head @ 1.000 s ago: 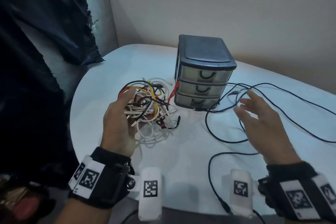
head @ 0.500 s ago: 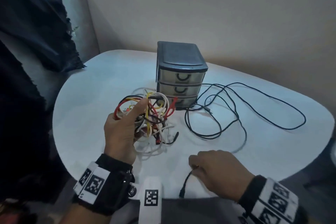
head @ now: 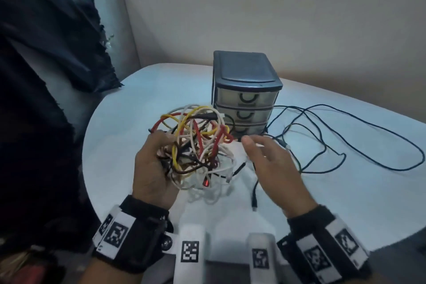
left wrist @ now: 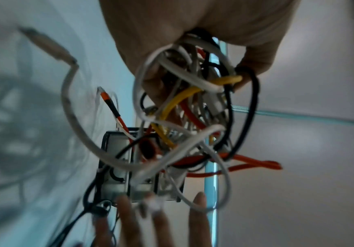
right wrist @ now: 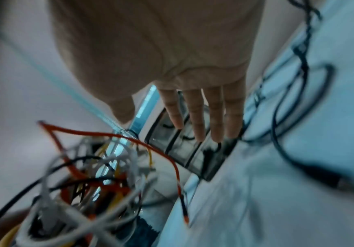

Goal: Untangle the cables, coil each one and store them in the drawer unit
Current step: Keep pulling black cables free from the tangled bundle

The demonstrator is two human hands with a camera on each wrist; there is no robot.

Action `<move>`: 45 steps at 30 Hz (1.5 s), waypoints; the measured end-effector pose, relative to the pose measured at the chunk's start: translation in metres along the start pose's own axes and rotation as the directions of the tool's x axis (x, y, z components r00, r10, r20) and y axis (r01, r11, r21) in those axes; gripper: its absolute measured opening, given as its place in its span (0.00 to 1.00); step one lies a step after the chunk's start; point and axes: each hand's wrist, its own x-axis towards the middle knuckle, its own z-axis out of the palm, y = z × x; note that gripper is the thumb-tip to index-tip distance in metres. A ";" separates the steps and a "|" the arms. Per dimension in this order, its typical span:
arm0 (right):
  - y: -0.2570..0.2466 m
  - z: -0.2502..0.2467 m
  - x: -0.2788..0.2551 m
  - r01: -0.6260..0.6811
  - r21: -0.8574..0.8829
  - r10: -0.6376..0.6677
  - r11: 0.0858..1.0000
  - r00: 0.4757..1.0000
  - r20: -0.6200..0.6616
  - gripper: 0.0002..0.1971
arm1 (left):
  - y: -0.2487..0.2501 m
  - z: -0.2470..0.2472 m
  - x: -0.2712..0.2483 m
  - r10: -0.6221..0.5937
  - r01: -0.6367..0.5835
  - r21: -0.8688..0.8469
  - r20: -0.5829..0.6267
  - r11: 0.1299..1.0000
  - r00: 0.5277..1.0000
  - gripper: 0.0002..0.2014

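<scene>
Tabletop (head: 138, 108): multicoloured knotted cables (head: 196, 143)

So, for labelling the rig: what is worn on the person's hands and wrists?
Both the left hand and right hand are bare. Each wrist carries a black band with white square-code tags, plus a white tagged block between the wrists.

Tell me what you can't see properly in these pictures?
- Inside the drawer unit: head view, its frosted drawer fronts hide the contents.
- How many cables are in the cable tangle: all views, the strands overlap and blur.
- Left hand fingers: head view, hidden behind the tangle.
- Right hand fingertips: left wrist view, blurred.
</scene>
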 end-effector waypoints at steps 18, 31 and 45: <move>0.008 0.014 -0.007 -0.072 0.738 -0.142 0.671 0.964 0.224 0.24 | 0.001 -0.002 0.003 -0.240 0.218 0.322 0.030 0.921 0.970 0.27; 0.000 0.011 -0.020 0.218 0.366 -0.289 0.905 0.946 0.151 0.19 | -0.006 -0.016 0.009 -0.188 0.196 -0.069 0.107 0.978 0.976 0.31; 0.009 0.035 -0.032 0.600 -0.081 -0.605 0.796 0.790 -0.098 0.03 | -0.018 -0.004 0.001 -0.324 0.342 -0.129 0.142 0.931 0.935 0.25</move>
